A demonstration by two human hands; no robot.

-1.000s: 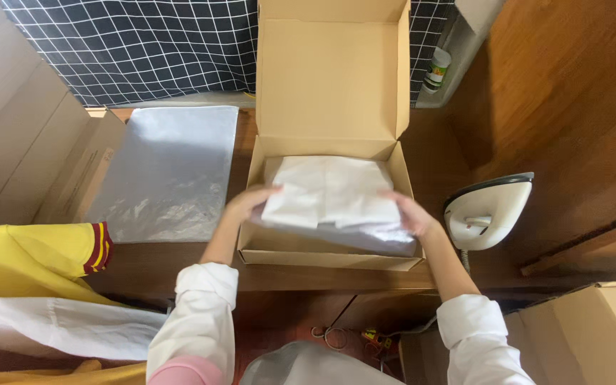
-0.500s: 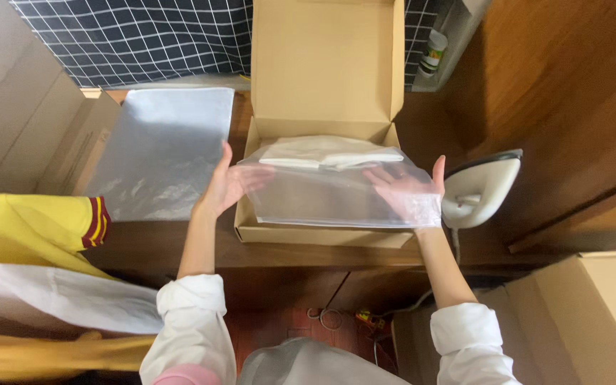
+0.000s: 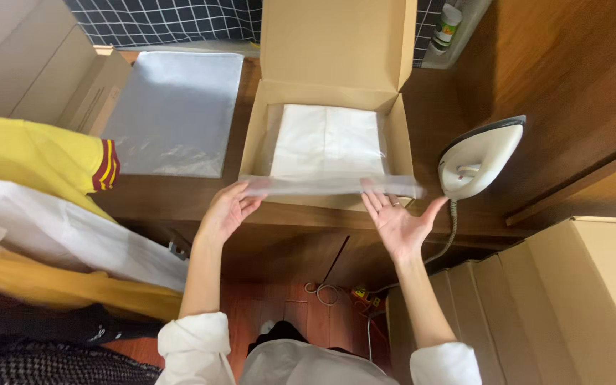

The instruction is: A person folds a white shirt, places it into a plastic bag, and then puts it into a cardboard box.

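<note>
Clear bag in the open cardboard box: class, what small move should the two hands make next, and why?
Probably press the loose front edge of the clear bag down inside the box. That edge lies over the box's front wall, while the folded white garment already sits flat inside. The left hand touches the edge; the right hand is open beside it.

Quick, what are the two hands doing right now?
Left hand: open, fingertips touching the clear plastic bag at the cardboard box front edge.
Right hand: open, palm up, fingers spread under the bag's other end.
</note>
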